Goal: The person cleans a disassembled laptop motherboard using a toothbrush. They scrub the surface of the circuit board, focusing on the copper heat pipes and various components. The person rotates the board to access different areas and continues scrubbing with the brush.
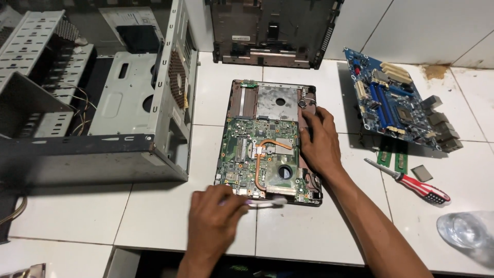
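An opened laptop base (242, 95) lies on the white tiled floor, its green circuit board (237, 149) and copper heat pipe (261, 154) exposed. My left hand (213, 224) grips a white toothbrush (267, 203) whose blurred head touches the board's near edge. My right hand (320, 141) rests flat on the right side of the laptop base, fingers pointing toward the far corner.
An open grey desktop case (128, 98) lies at left. A blue motherboard (396, 103) leans at right, with two memory sticks (393, 157), a small chip (422, 173) and a red-handled screwdriver (411, 183) nearby. A clear plastic object (465, 231) sits at the near right; a laptop shell (272, 31) stands behind.
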